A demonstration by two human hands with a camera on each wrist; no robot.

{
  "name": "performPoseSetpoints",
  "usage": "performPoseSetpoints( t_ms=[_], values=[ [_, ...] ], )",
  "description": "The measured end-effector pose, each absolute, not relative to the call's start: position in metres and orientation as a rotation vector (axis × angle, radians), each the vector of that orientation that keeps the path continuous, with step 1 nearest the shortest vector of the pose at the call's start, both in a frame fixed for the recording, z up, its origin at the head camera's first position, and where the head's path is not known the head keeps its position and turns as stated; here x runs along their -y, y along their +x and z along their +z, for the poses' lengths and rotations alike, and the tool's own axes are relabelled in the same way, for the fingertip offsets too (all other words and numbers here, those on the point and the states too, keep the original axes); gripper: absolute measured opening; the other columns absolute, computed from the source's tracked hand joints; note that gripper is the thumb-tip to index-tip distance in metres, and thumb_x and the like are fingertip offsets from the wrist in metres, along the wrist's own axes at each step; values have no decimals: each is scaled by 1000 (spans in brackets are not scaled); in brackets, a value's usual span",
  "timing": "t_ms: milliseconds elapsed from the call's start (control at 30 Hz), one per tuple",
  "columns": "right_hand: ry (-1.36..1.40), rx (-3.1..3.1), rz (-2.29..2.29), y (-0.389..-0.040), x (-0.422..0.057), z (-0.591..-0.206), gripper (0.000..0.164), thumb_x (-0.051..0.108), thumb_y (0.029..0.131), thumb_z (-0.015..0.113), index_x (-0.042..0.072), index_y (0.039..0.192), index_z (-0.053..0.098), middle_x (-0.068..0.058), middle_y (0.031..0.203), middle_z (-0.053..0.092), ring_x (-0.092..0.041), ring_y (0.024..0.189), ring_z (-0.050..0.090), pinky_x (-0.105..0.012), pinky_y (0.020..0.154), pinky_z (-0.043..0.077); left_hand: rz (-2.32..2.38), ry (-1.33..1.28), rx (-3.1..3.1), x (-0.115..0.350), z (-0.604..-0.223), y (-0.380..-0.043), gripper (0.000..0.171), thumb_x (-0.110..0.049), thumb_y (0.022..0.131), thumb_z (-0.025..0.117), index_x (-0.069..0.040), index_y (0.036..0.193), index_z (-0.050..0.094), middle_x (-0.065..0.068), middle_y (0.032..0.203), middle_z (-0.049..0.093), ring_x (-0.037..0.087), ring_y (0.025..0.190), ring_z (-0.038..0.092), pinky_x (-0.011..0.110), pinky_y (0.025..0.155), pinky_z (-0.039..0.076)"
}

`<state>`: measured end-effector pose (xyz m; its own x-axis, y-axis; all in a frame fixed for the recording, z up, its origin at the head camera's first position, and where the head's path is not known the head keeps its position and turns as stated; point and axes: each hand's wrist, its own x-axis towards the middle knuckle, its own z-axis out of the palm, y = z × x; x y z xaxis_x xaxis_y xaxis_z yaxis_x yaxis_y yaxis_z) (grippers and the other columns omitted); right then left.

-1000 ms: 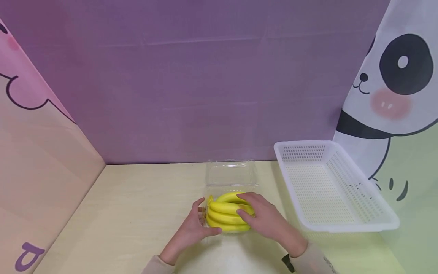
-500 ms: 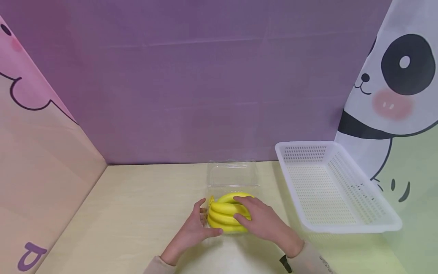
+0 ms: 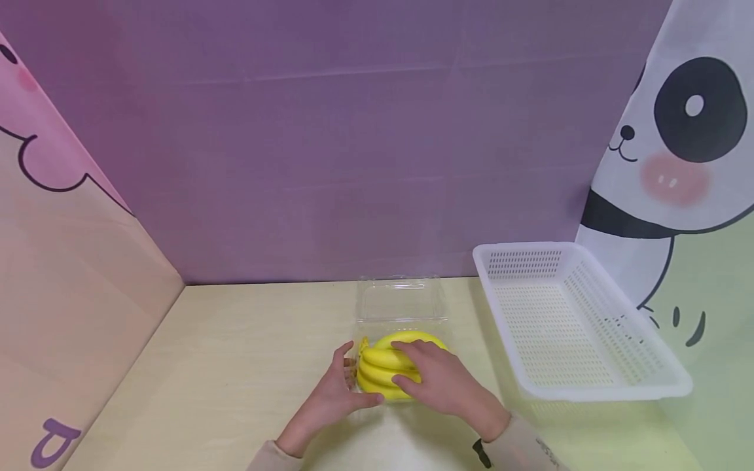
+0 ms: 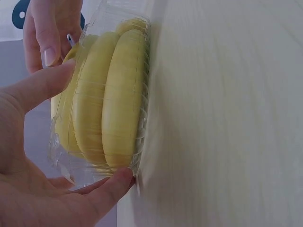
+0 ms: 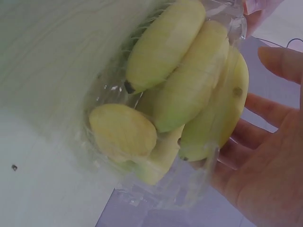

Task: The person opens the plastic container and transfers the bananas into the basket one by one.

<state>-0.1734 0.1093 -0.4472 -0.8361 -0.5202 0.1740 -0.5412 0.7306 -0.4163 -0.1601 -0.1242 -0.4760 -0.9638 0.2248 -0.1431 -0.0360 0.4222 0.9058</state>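
A bunch of yellow bananas (image 3: 379, 376) lies in the base of a clear plastic clamshell box, whose hinged lid (image 3: 402, 301) is folded back behind it. My left hand (image 3: 336, 389) grips the box at its left side. In the left wrist view, the thumb is at the upper rim beside the bananas (image 4: 120, 94) and a finger is at the lower edge. From the right, my right hand (image 3: 444, 379) rests over the top of the bunch with loosely extended fingers. The right wrist view shows the banana tips (image 5: 189, 94) inside the box beside the right hand (image 5: 265, 161).
A white perforated plastic basket (image 3: 512, 340) stands to the right on the pale wooden table (image 3: 247, 366). A purple backdrop (image 3: 330, 144) rises behind, with printed panels at both sides, one bearing a panda (image 3: 677, 183).
My right hand has slid leftward over the bananas, baring more of their right ends. My left hand keeps its hold, and the box has stayed in place.
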Motion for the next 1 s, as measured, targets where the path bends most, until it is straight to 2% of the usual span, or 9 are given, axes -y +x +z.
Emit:
performPoseSetpoints(
  t_ms=[267, 567, 1000],
  values=[
    [938, 2863, 633, -177, -107, -452, 48, 39, 97, 68, 15, 139, 61, -9, 130, 64, -29, 119, 61, -51, 93, 52, 1557, 157, -2430, 124, -475, -160, 116, -26, 76, 92, -5, 159, 14, 28, 146, 42, 42, 123, 53, 58, 98, 47],
    [951, 2906, 687, -182, -104, -453, 51, 37, 97, 68, 16, 142, 58, -10, 131, 64, -29, 119, 61, -50, 97, 50, 1563, 156, -2426, 123, -476, -160, 116, -24, 76, 92, -5, 159, 13, 28, 146, 42, 43, 125, 53, 58, 100, 46],
    [1020, 2894, 705, -187, -102, -456, 52, 31, 95, 70, 15, 143, 55, -10, 129, 64, -28, 115, 62, -48, 94, 51, 1563, 152, -2443, 123, -474, -159, 116, -22, 75, 92, -5, 159, 13, 28, 145, 43, 43, 122, 54, 58, 97, 47]
  ],
)
